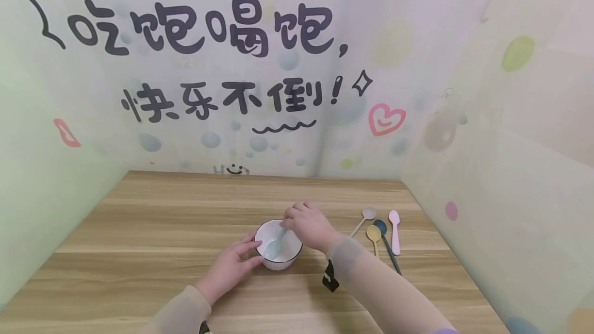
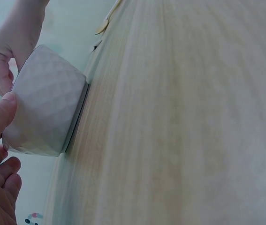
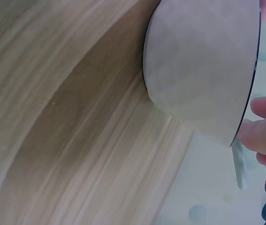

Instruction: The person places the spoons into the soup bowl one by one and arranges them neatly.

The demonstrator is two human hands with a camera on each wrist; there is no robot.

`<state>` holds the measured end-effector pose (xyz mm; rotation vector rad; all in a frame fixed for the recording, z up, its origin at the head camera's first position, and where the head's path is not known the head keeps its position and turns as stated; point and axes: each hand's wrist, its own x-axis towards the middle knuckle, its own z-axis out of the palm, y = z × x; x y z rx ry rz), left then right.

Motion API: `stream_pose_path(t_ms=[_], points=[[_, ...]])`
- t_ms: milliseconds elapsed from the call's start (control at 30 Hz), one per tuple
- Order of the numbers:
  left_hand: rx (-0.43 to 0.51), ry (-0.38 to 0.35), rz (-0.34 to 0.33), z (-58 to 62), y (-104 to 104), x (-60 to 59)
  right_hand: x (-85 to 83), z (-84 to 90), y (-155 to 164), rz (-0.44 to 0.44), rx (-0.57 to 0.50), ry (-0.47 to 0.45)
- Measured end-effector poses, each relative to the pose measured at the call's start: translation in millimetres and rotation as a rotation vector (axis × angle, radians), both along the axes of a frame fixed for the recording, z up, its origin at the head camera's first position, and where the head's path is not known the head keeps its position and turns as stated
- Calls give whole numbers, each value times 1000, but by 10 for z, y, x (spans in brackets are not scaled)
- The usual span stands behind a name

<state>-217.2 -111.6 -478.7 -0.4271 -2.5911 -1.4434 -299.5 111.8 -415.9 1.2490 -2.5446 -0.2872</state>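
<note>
A white bowl (image 1: 280, 265) with a dark rim and a faceted outer wall stands upright on the wooden table. My left hand (image 1: 230, 266) holds its left side, the thumb at the near rim and the fingers around the far side. From the right, my right hand (image 1: 310, 227) reaches over the rim and pinches the handle of a pale blue-green spoon (image 1: 273, 248). The spoon's head lies low inside the bowl. In the right wrist view, the handle's end (image 3: 240, 168) sticks out past the rim beside the fingers.
On the table to the right lie a greyish spoon (image 1: 368, 213), a yellow spoon (image 1: 373, 233), a dark blue spoon (image 1: 380, 227) and a pink spoon (image 1: 394, 217). The wooden table (image 1: 139, 241) meets printed walls at its back and right.
</note>
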Motion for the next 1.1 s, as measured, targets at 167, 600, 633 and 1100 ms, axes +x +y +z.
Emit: stream_pose_path(t_ms=[167, 600, 633, 1100], points=[[-6, -4, 6, -3, -3, -1, 22, 16, 54, 5, -88, -21], [-15, 11, 9, -22, -8, -7, 67, -26, 273, 46, -394, -37], [-15, 7, 9, -21, -7, -7, 69, -30, 298, 40, -410, -39], [-8, -12, 19, -21, -5, -7, 77, -104, 621, -109, -506, -110]])
